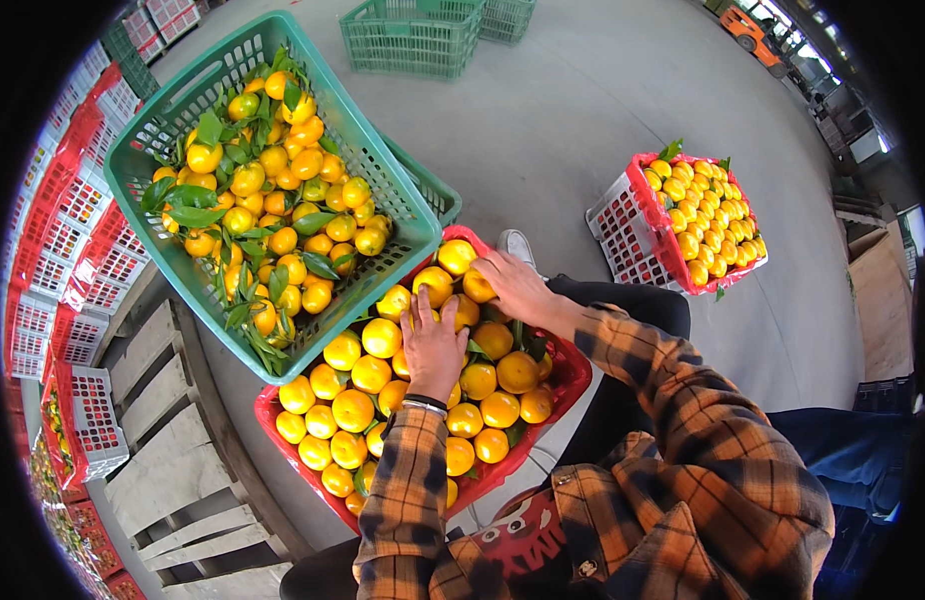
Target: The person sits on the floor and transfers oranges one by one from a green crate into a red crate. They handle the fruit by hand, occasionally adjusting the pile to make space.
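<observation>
A crate lined with red plastic film sits before me, filled with orange citrus fruits laid in rows, a few green leaves between them. My left hand rests on the fruits near the crate's middle, fingertips touching them, palm down. At the far edge, my right hand has its fingers around an orange fruit. Tilted over the crate's upper left side is a green plastic basket, holding loose citrus fruits with leaves and stems.
A white crate with red film, full of fruit, stands on the floor at right. Green crates are at the top. Wooden pallets and stacked white crates line the left. An orange forklift is far off; a blue-clothed leg is at right.
</observation>
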Demonstrator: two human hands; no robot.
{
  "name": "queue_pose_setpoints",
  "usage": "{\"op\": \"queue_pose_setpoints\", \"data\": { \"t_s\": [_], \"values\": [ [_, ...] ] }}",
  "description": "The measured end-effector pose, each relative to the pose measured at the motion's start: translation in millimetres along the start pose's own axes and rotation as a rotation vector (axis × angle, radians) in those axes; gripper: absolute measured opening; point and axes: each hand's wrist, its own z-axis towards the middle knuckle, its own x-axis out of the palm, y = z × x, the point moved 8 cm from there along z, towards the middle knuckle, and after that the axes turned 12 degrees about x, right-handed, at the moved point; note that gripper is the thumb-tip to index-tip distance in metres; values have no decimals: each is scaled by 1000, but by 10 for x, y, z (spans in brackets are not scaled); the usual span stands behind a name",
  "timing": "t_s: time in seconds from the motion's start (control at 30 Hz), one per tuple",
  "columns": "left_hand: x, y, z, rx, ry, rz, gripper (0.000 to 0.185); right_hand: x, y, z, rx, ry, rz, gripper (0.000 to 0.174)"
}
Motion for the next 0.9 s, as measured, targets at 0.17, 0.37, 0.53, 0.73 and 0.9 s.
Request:
{"op": "queue_pose_setpoints", "data": {
  "t_s": [0.17,0.37,0.53,0.73,0.9],
  "values": [
    [-32,-66,9,-21,28,47,60,95,23,43,-7,-49,-129,23],
    [-23,-183,210,29,-24,-3,64,43,64,10,-69,-32,-175,23],
    [88,-108,226,-12,86,19,67,219,11,24,-48,113,-250,20],
    [183,-102,268,-7,86,9,78,106,281,243,-76,198,-336,28],
    [163,-102,245,27,17,-56,75,-164,593,1221,4,464,37,25]
  ]
}}
